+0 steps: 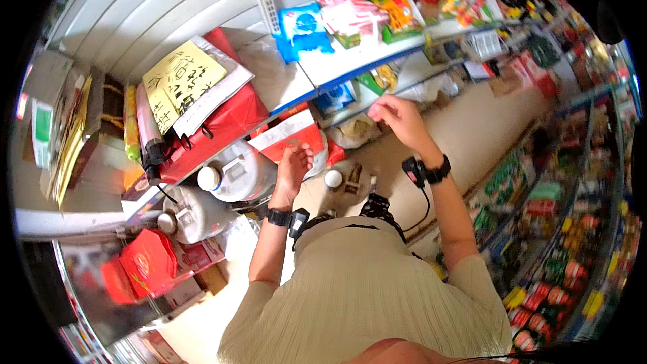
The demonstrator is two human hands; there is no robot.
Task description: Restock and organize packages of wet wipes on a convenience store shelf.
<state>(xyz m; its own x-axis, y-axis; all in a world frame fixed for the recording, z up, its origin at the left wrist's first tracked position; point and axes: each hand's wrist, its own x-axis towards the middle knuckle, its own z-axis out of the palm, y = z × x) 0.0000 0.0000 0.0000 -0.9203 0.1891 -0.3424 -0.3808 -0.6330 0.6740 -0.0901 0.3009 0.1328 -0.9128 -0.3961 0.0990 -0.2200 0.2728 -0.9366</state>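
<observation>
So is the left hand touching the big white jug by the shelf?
Apart. The head view shows floor and a red pack between the left hand and the white jug.

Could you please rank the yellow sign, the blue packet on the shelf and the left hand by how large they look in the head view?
1. yellow sign
2. blue packet
3. left hand

The packet and hand look close in size, and the fisheye bends things, so that order is unsure.

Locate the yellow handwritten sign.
In the head view the yellow handwritten sign is upper left, lying on red bags on the shelf, beyond the left hand and above the white jugs.
</observation>
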